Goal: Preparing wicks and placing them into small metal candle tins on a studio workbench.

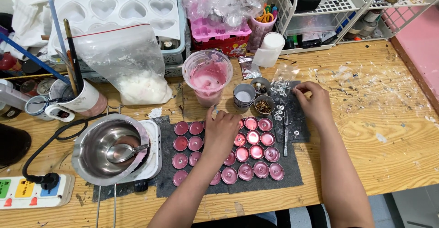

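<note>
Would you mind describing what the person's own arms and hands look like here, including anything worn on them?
Both forearms are bare as far as the bottom edge of the picture, with no sleeve in view. The left hand and right hand wear no gloves, and no ring, watch or bracelet shows. Fingernails are too small to judge.

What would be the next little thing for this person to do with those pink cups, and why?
Probably bring a wick over to a cup. The right hand is pinching at the pile of wicks, while the left hand rests over the rows of small pink cups. Several cups already show a small disc at the centre, so others likely need one.
</note>
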